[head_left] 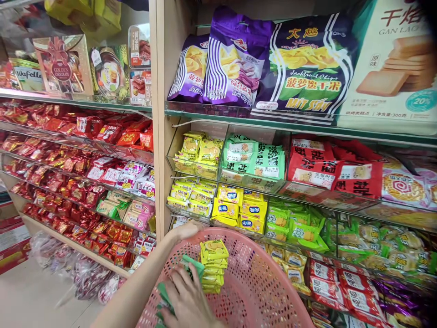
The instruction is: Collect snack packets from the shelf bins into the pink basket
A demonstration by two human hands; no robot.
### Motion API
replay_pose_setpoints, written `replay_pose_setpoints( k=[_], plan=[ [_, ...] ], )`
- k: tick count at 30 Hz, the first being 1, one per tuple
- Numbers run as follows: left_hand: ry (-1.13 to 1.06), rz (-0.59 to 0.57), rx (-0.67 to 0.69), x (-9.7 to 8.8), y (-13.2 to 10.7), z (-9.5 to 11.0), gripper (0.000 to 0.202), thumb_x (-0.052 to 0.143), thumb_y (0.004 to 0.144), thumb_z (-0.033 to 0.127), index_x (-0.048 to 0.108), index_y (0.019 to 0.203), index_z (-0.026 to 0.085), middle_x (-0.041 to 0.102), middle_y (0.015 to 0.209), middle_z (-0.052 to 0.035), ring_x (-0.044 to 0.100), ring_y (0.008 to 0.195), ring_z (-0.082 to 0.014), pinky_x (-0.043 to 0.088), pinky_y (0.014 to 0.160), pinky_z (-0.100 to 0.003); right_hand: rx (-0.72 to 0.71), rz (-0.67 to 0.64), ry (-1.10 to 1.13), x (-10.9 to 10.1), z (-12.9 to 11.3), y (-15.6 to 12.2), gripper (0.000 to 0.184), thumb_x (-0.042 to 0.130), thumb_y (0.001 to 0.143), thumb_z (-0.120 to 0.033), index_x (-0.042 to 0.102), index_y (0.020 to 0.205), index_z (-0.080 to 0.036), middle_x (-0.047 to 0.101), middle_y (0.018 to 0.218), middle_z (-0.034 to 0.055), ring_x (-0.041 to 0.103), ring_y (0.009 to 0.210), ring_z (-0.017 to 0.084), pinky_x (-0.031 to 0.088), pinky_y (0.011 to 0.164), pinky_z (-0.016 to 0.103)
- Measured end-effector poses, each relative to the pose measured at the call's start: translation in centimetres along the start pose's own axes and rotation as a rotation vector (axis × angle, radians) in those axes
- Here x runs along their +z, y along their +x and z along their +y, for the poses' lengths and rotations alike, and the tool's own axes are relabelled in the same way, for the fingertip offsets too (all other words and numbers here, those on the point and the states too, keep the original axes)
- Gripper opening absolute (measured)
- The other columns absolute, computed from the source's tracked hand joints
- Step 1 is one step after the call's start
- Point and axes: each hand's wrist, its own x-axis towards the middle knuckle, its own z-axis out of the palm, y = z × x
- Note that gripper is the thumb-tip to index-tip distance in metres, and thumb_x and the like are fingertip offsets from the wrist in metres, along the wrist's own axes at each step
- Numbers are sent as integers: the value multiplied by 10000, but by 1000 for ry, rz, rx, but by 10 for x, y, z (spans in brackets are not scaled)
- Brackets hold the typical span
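My left hand (186, 229) grips the far-left rim of a pink perforated plastic basket (259, 291), and its forearm runs up from the lower left. Inside the basket stands a stack of yellow snack packets (212, 264). Beside that stack, my right hand (189, 298) reaches into the basket with its fingers curled over several green packets (191, 266). The green packets are partly hidden under the hand.
Shop shelves fill the view. Yellow (200, 152) and green (254, 159) biscuit packets sit in clear bins right behind the basket, red packets (327, 171) further right. Large purple chip bags (239, 59) stand on the top shelf. Red sweets (68, 173) fill the left shelving above a pale floor (30, 296).
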Motion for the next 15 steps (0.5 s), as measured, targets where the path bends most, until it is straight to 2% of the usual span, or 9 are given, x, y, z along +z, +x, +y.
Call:
replay_pose_setpoints(
  k=[4,7,11,13,15],
  plan=[
    [-24,19,-19,-2,-3,1,224,464,665,384,446,534,203,518,600,6,450,656,-171,339,631,-268,-131,-45,10,-17,8,-5,636,481,840,-541,344,1359,-201,471,1354,114,332,1305,260,154,1112,517],
    [-34,13,-15,0,-3,5,198,466,656,364,470,548,198,541,630,5,456,670,-170,347,644,-265,-171,-58,-3,-26,16,-2,630,519,838,-488,324,1369,-210,489,1334,107,362,1286,245,148,1117,485],
    [-14,-3,12,4,2,5,174,431,643,346,489,570,199,543,637,1,452,683,-173,341,638,-262,-221,-62,-15,-19,27,2,626,529,826,-505,345,1358,-231,532,1288,96,420,1242,255,191,1102,496],
    [25,-8,29,5,6,3,176,415,636,348,458,550,201,514,613,1,443,682,-172,335,640,-262,-205,-20,-34,-13,30,3,532,454,885,-453,334,1367,-264,530,1303,90,416,1252,261,201,1091,525],
    [64,-19,49,5,9,0,179,405,629,346,393,521,204,463,579,3,422,657,-165,325,635,-266,-168,53,-56,-16,29,4,429,327,951,-337,313,1378,-307,508,1341,70,404,1273,242,214,1088,526]
  ],
)
